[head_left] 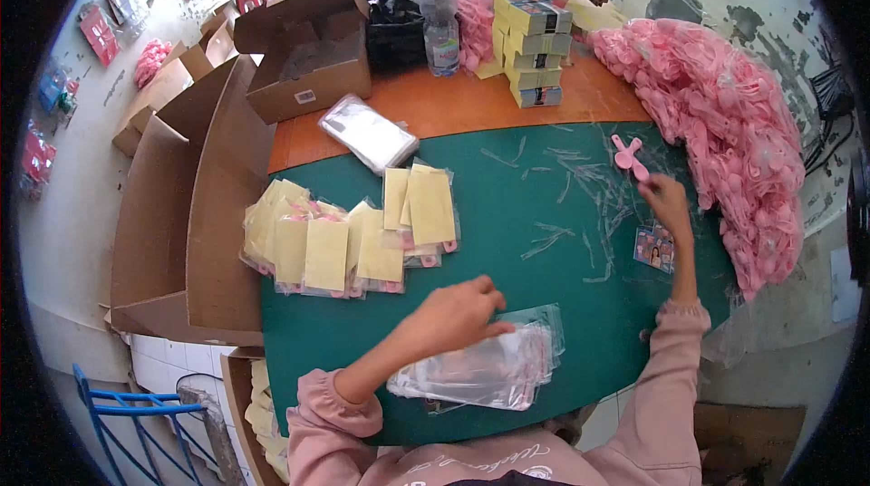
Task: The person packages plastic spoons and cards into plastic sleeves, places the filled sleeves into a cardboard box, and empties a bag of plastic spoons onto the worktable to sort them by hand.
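My right hand [668, 203] is closed in a pinch on the lower end of a pink plastic spoon-like piece [627, 158] with rounded lobes, at the right of the green mat. Just below that hand lies a small printed card [654, 247] with pictures on it. My left hand [456, 312] is over the near stack of clear plastic bags [480, 368], its thumb and bent fingers apart with nothing visible between them. Whether it touches the top bag I cannot tell.
Filled bags with yellow cards [326, 255] lie at left on the mat [507, 250]. Plastic strips [594, 187] are scattered right of centre. A heap of pink pieces [716, 115] hangs over the right edge. Behind stand card stacks [535, 47], a water bottle [440, 28] and cardboard boxes [308, 69].
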The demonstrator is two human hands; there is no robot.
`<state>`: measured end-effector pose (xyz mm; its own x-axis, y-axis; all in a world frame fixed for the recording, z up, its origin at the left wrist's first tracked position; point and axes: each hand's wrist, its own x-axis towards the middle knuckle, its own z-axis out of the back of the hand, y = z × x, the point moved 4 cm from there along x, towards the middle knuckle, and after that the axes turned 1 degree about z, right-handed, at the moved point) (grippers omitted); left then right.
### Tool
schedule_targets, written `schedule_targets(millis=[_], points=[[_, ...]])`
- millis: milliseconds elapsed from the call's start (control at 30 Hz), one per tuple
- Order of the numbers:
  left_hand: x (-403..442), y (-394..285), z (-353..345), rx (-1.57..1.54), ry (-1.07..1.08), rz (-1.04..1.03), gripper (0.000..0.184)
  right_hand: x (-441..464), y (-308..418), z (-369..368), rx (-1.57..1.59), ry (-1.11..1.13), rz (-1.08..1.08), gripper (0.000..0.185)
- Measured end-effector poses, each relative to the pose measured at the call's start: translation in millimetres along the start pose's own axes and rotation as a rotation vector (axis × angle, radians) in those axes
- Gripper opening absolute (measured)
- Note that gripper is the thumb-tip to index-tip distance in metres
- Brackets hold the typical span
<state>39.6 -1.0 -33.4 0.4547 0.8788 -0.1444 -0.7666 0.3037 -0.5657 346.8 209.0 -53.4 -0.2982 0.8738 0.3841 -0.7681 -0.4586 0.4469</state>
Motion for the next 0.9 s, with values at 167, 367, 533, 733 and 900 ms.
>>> schedule_targets(millis=[167, 367, 533, 733, 900], points=[[6, 3, -24, -0.086, 0.037, -0.078, 0.026, 61, -46, -21, -0.098, -0.113, -0.293, 0.019], [8, -1, -4, -0.225, 0.078, -0.026, 0.022, 51, -37, -33, -0.371, 0.159, -0.555, 0.035], [8, 1, 2, -0.29, -0.049, -0.213, 0.014, 40, -53, -30, -0.342, 0.05, -0.353, 0.024], [9, -2, 7, -0.75, 0.106, -0.113, 0.013, 16, -36, 0, 0.203, -0.077, -0.399, 0.025], [12, 4, 2, -0.832, 0.075, -0.081, 0.017, 3, 3, 9, 1.228, 0.002, -0.61, 0.017]])
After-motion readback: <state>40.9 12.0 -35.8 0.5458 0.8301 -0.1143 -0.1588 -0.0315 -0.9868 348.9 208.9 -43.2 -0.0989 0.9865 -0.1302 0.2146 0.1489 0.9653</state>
